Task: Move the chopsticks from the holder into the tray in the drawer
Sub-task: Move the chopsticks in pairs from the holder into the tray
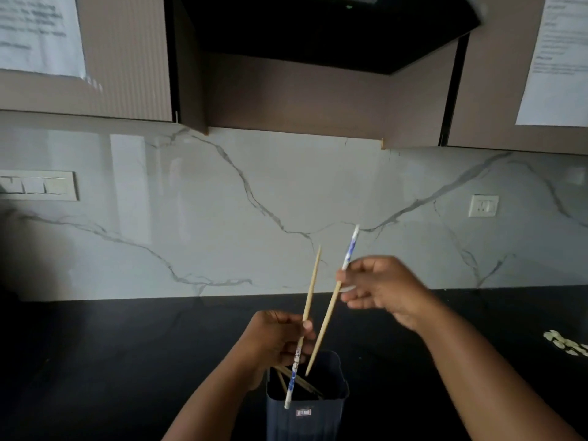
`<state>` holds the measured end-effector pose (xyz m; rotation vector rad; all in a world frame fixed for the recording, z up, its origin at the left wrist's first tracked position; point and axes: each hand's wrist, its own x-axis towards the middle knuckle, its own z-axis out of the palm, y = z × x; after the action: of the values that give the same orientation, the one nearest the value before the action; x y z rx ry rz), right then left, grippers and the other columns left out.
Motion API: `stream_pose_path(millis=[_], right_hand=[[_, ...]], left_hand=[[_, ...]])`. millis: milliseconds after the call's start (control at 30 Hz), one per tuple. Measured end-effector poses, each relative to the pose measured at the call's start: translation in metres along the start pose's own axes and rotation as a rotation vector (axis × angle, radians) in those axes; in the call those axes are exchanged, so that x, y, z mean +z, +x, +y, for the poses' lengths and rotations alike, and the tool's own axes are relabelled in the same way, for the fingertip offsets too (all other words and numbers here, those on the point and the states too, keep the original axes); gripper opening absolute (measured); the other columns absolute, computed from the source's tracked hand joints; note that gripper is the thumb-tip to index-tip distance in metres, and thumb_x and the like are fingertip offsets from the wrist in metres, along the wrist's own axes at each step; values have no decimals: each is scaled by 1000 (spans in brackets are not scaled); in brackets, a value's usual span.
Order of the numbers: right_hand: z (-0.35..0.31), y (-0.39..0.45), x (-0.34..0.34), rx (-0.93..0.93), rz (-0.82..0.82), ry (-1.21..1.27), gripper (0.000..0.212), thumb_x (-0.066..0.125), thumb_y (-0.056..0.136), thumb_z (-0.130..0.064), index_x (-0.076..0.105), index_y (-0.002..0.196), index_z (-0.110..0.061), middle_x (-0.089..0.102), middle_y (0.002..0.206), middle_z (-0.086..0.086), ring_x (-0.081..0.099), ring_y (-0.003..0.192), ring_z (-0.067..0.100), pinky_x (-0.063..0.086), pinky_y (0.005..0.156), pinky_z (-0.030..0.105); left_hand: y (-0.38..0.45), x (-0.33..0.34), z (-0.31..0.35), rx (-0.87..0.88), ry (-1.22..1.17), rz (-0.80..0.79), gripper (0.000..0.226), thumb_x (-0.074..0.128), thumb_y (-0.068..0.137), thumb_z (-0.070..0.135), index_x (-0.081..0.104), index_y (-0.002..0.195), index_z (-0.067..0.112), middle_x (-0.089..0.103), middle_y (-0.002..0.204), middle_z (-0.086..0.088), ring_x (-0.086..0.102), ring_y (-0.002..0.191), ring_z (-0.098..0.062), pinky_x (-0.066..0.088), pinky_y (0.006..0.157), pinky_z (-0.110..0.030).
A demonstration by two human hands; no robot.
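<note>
A dark blue square holder [331, 405] stands on the black counter at the bottom centre, with a few wooden chopsticks [299, 381] leaning inside it. My left hand [273, 340] grips one chopstick [313, 281] above the holder, its pointed tip up and its blue-and-white patterned end down over the holder's front rim. My right hand [381, 289] pinches a second chopstick [327, 316], patterned end up, its bare tip hanging just over the holder's opening. No drawer or tray is in view.
The black counter [127, 361] runs to a white marble backsplash [222, 218] with a switch plate [38, 186] at left and a socket [483, 205] at right. Brown wall cabinets and a dark hood [318, 27] hang overhead. Pale small pieces [563, 343] lie at the counter's right edge.
</note>
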<state>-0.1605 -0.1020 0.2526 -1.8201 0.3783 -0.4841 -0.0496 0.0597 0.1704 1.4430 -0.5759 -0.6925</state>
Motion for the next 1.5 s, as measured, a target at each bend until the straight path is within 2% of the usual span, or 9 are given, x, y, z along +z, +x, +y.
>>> stream_pose_path(millis=[100,200,300,800,1000,1100,1200,1433,1500], right_hand=[[-28,-21,-6,-377,138,-54,7,72,82,-15,73,88,-19,75,85,4,72,76,15,59,70,25],[-24,-42,1,-1017,171,-571,15,67,83,-21,73,97,-24,73,95,-9,67,88,-2,54,78,13],[14,-36,11,-1385,118,-1028,20,63,86,-19,74,102,-17,74,99,4,69,90,12,56,84,24],[98,13,21,-1410,39,-1038,12,64,92,-21,74,98,-24,70,89,-5,64,85,16,53,74,31],[111,10,26,-1113,31,-775,33,58,88,-5,70,113,-23,69,101,-5,63,88,12,51,77,24],[94,2,33,-437,117,-203,30,68,86,-7,69,104,-31,67,100,-7,63,80,6,54,71,21],[76,4,37,165,-60,215,16,72,83,-17,71,98,-18,73,94,7,69,78,19,57,70,30],[76,-2,52,273,-86,282,11,75,79,-13,71,88,-8,73,71,7,68,65,17,54,62,25],[78,-3,54,285,-108,278,8,72,82,-11,68,87,-7,73,72,8,68,64,16,55,62,24]], left_hand=[[-6,-10,1,0,-108,34,19,65,86,9,67,101,-2,72,87,-15,69,69,-24,57,61,-32],[-8,-16,4,-11,-194,-7,16,63,87,11,68,100,2,73,91,-17,70,72,-25,57,62,-33],[-7,-12,10,-14,-272,-63,21,58,89,10,67,104,0,72,85,-15,70,66,-21,57,55,-29],[9,8,-3,-169,-277,-122,26,66,80,12,69,103,0,68,77,-12,66,60,-17,58,55,-29],[11,3,-9,-152,-278,-41,22,65,81,6,68,102,-3,70,81,-16,69,65,-22,60,57,-31],[10,-1,-12,-132,-231,-29,22,64,85,5,66,105,-4,71,88,-15,70,73,-26,59,67,-36],[7,3,-14,-132,-134,-40,21,67,84,6,68,103,-2,73,88,-14,71,73,-24,58,67,-36],[-2,4,-18,-108,88,-73,15,69,84,12,73,95,3,73,89,-19,70,76,-23,58,77,-38],[-6,-4,-18,-61,145,-34,11,68,84,12,73,86,2,72,80,-19,68,64,-16,58,64,-29]])
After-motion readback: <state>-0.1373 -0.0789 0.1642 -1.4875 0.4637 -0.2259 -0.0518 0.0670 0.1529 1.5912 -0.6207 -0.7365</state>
